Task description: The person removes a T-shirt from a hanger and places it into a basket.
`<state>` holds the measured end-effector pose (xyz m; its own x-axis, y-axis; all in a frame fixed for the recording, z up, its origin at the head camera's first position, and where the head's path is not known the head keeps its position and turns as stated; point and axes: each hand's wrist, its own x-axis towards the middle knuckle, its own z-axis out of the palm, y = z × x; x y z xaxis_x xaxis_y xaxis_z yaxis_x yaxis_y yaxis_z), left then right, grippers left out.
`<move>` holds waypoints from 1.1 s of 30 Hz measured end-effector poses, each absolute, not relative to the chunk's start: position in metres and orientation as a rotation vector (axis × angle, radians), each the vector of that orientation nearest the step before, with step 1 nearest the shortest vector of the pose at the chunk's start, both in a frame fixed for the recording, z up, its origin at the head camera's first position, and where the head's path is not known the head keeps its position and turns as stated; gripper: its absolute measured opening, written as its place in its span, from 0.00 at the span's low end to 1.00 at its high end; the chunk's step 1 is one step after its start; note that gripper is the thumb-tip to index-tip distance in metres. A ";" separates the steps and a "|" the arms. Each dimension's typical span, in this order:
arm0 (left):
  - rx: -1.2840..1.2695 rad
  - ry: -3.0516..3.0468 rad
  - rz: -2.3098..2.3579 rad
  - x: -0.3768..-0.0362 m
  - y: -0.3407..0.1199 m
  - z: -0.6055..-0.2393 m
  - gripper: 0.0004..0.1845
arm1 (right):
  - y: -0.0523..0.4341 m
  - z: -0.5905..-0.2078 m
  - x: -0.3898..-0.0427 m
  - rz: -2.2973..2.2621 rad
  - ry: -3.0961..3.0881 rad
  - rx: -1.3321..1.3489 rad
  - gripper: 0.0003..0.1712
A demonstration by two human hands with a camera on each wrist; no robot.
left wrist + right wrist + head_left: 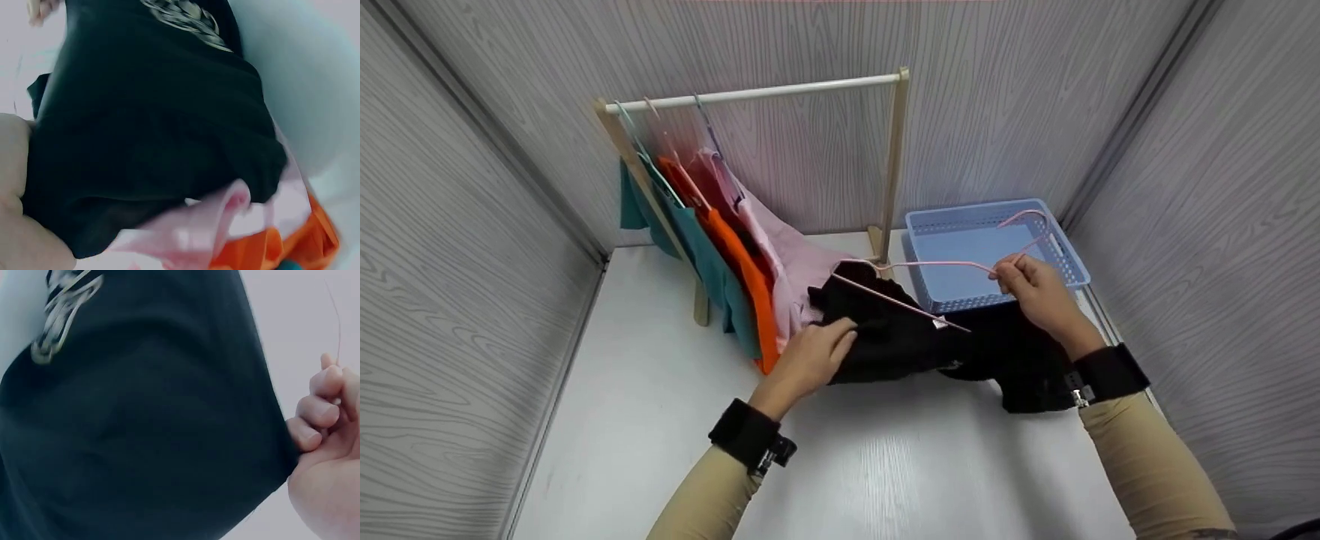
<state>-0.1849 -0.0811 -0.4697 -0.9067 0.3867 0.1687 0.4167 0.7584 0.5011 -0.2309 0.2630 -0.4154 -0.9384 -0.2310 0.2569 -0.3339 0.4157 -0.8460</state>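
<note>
A black printed garment (885, 352) stretches across the table below the basket, its pale print (62, 315) showing in both wrist views. At the garment's left end, my left hand (814, 356) pinches the cloth between thumb and fingers. My right hand (1039, 296) grips a thin pink clothes hanger (930, 263) beside its hook, which points up over the basket. The hanger's far end reaches left over the black cloth, and its lower bar crosses the garment. In the right wrist view, the curled fingers (318, 410) hold the thin wire next to the garment's edge.
A clothes rack (780, 91) with a white rail stands at the back left. Teal (705, 262), orange (746, 277) and pink (784, 247) garments hang from it on hangers, the pink one beside my left hand. A blue plastic basket (982, 211) sits at the back right.
</note>
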 end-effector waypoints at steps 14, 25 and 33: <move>-0.943 -2.958 -0.952 -0.176 -0.022 -0.493 0.13 | 0.211 -0.404 -0.257 1.351 -2.516 0.484 0.15; -1.136 -3.022 -0.897 -0.157 -0.009 -0.522 0.12 | 0.173 -0.363 -0.263 1.480 -2.345 0.353 0.15; -1.001 -3.061 -0.909 -0.154 -0.012 -0.527 0.10 | 0.166 -0.334 -0.256 1.638 -2.261 0.366 0.18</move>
<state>-0.1541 -0.0124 -0.5274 -0.8019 0.5969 -0.0255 0.4863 0.6769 0.5525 -0.2559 0.1662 -0.3345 -0.9145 -0.0172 0.4042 -0.3894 0.3080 -0.8680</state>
